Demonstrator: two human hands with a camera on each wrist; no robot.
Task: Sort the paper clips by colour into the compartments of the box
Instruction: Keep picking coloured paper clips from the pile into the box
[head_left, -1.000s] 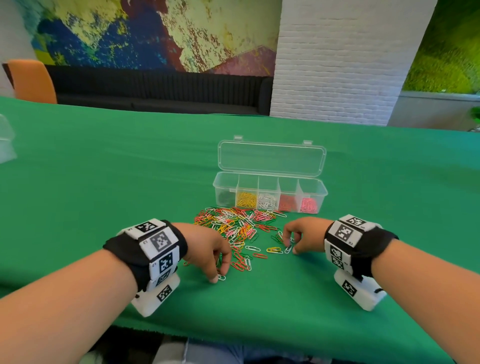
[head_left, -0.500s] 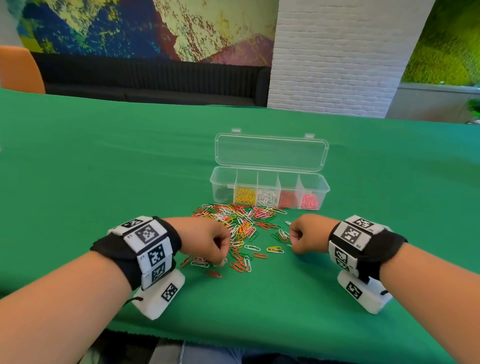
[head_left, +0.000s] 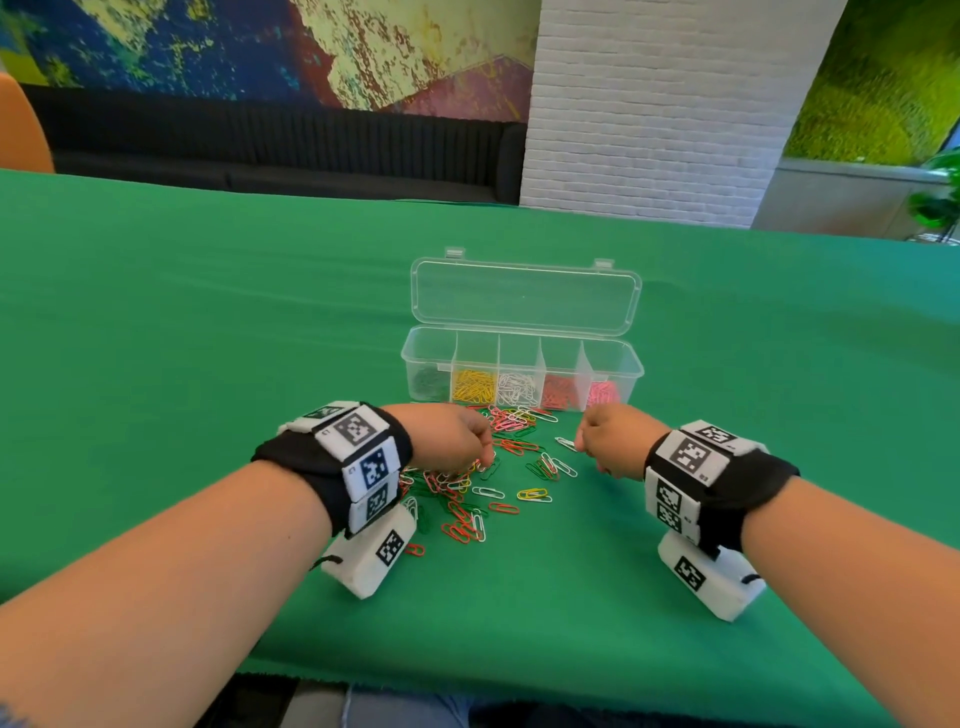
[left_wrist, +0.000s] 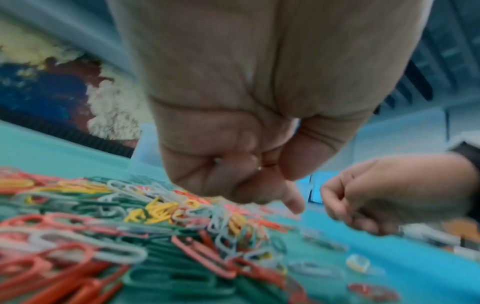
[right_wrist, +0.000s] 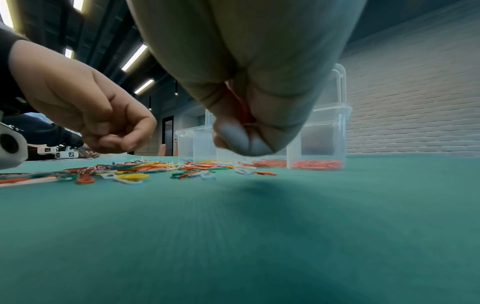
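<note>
Two forearms reached in from the near edge of the green cloth-covered table, each wrist strapped with a black band carrying white marker blocks. Just beyond them, the left hand hovered over the near-left part of the heap with its fingers curled into a loose fist; the left wrist view showed something small and reddish caught between thumb and fingers, too blurred to name. The right hand hung just above the cloth to the right of the heap, fingers likewise curled tight, and the right wrist view showed a thin red sliver pinched in the fold of the fingers, probably a clip, though I could not tell for certain.

Between and ahead of the hands lay the loose paper clips, a mixed scatter of red, green, white, yellow and pink spread on the cloth, reaching up to the box's front wall.

Farther on stood the clear plastic box, its lid hinged back and upright. From left to right its five compartments held green, yellow, white, red and pink clips.

Behind the table ran a dark bench, a painted wall and a white brick pillar.
</note>
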